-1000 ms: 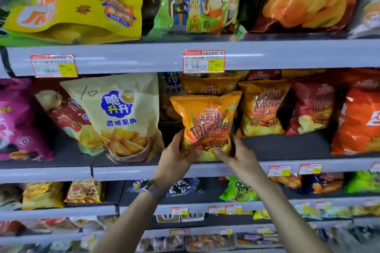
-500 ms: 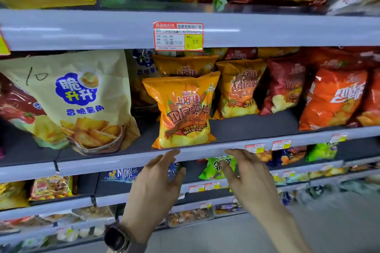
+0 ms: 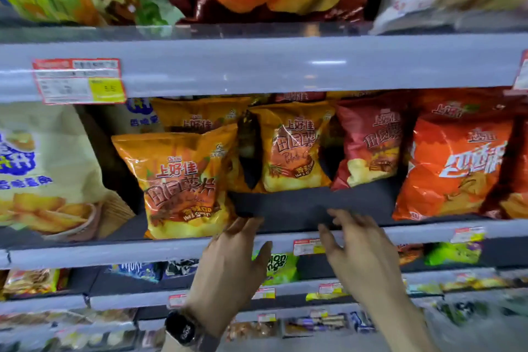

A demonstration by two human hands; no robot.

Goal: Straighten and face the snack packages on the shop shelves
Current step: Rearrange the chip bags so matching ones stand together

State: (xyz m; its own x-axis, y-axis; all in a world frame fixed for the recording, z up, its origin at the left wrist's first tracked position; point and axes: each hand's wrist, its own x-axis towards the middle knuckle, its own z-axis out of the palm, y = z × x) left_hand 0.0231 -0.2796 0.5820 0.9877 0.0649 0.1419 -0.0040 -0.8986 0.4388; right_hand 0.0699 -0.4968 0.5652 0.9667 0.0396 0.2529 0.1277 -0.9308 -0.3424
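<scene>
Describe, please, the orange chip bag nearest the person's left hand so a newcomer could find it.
Find the grey metal shelf below the red-and-yellow price tag. Right of the large cream pouch of potato wedges stands a glossy orange-and-yellow chip bag. Unlike its matching twins set further back, it alone sits at the front lip.

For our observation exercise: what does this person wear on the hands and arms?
No gloves or sleeves show. The left hand has at its wrist a watch with a dark face and a dull greyish strap. The right hand and its forearm are bare.
</scene>
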